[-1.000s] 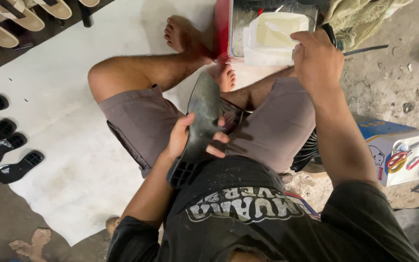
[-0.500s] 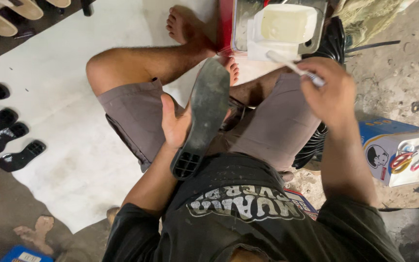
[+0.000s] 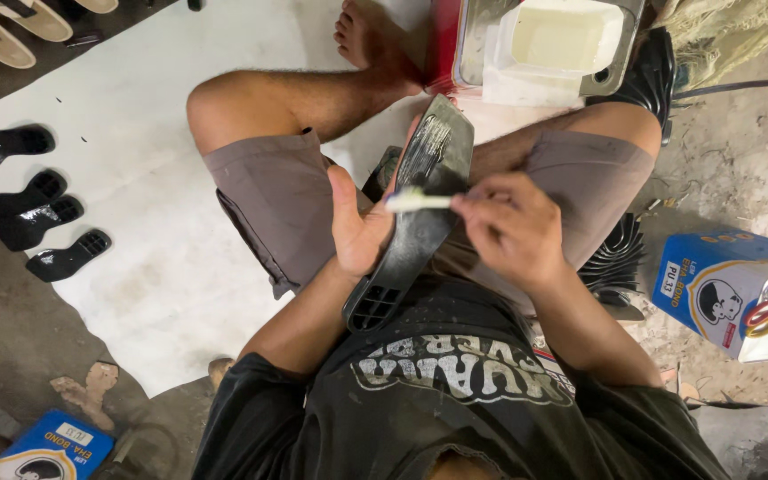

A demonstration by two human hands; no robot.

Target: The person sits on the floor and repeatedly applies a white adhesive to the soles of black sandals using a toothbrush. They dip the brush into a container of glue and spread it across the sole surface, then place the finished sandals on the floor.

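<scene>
seated person brushing glue onto a black shoe sole held over the lap

at far left, loose black soles (image 3: 42,213) lie on a white sheet (image 3: 162,267); the left hand (image 3: 359,233) cradles the black shoe sole (image 3: 420,213) from beneath, thumb up and fingers curled round its edge, the moulded rubber sole tilted with its gridded heel toward the belly and a wet, shiny streak near the toe; the right hand (image 3: 513,227) pinches a pale brush (image 3: 415,201) between closed fingertips, bristles resting across the sole, where half a second ago it was lifted away by the knee; a white glue tub (image 3: 562,40) sits beyond, a blue carton (image 3: 722,289) at right
</scene>
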